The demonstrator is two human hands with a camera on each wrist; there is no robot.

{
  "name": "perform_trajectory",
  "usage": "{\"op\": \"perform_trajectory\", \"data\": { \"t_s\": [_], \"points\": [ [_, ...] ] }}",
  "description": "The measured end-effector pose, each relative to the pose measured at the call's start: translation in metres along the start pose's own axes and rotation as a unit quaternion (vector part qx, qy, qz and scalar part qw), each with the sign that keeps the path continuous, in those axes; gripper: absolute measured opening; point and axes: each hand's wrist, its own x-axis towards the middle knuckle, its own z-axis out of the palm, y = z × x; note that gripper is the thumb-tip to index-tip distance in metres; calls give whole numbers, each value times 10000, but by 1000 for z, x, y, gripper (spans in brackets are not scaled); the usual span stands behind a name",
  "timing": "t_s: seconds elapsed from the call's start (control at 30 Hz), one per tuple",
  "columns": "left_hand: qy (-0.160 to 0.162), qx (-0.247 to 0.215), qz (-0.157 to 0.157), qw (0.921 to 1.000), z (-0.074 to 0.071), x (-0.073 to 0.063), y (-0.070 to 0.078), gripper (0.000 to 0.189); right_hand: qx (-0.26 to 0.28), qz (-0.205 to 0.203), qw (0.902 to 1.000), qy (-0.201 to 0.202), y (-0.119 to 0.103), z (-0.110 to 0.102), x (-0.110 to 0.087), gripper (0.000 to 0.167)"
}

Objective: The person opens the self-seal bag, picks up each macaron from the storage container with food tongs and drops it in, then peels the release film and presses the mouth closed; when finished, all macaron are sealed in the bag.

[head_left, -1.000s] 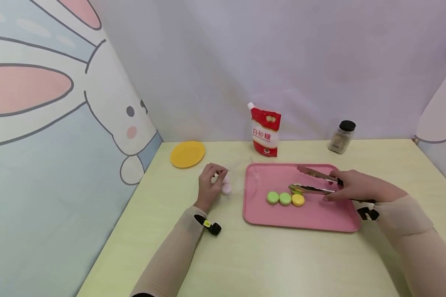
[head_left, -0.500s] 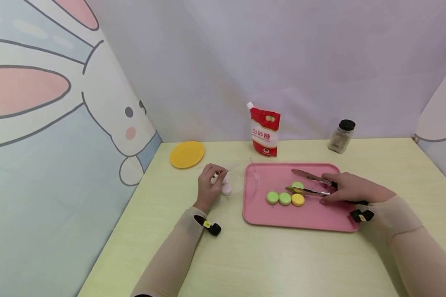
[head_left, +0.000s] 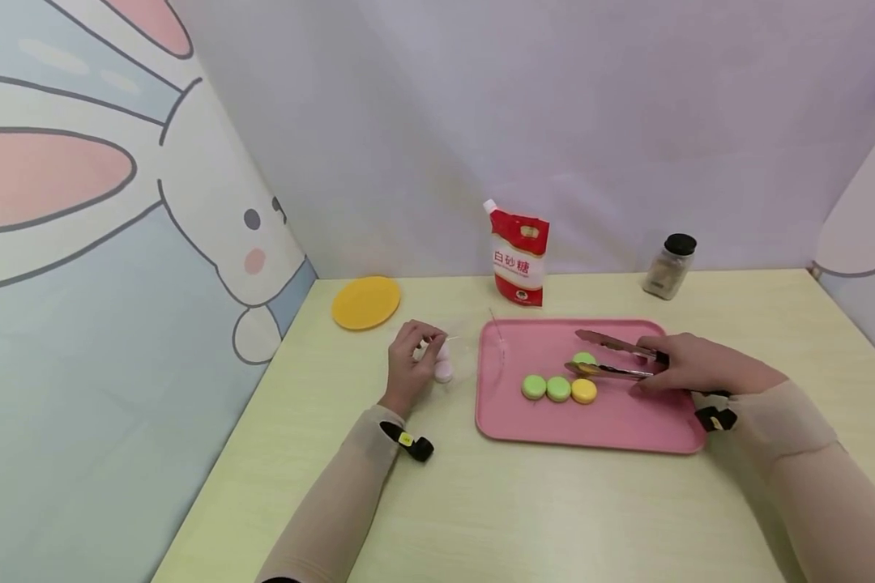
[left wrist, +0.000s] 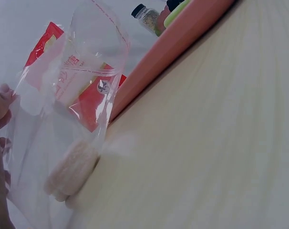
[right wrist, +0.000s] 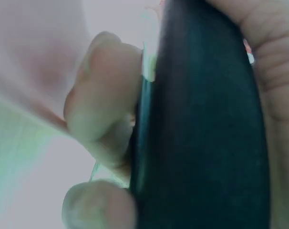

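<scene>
Metal tongs (head_left: 612, 372) were in the right hand (head_left: 703, 364), fingers curled round them, tips spread over the pink tray (head_left: 539, 425). One tip sat at the rear green macaron (head_left: 583, 358); contact unclear. Two other green macarons (head_left: 558, 389) and the yellow macaron (head_left: 584, 392) lay in a row just in front. Left hand (head_left: 410, 368) pinched the clear bag (left wrist: 39, 102), pale pink macarons (left wrist: 73, 171) inside, left of the tray. Red-and-white pouch (head_left: 519, 257) and jar (head_left: 668, 274) stood behind, yellow plate (head_left: 366, 303) back left.

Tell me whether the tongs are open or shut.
Open. In the head view, the tongs have their two arms spread apart, with the pink tray showing between them.
</scene>
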Motion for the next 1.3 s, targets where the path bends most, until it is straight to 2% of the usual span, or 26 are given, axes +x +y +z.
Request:
{"op": "perform_trajectory", "data": {
  "t_s": [0.13, 0.33, 0.5, 0.73, 1.03, 1.3],
  "points": [
    [17, 17, 126, 9999, -2, 2, 10, 11, 82, 16, 9999, -143, -2, -1, -2, 46],
    [29, 87, 119, 9999, 2, -1, -8, 10, -41, -99, 9999, -68, 3, -1, 1, 35],
    [-7, 83, 11, 10000, 2, -4, -19, 8, 235, -32, 9995, -226, 3, -4, 1, 34],
    [-85, 147, -93, 9998, 0, -8, -20, 6, 572, 123, 9976, -374, 1, -4, -2, 35],
    [-174, 148, -158, 9996, -1, -7, -19, 8, 532, 79, 9980, -321, 2, -5, -2, 35],
    [-105, 121, -106, 9998, -1, -6, -18, 6, 597, 78, 9976, -330, 4, -6, -3, 32]
  ]
}}
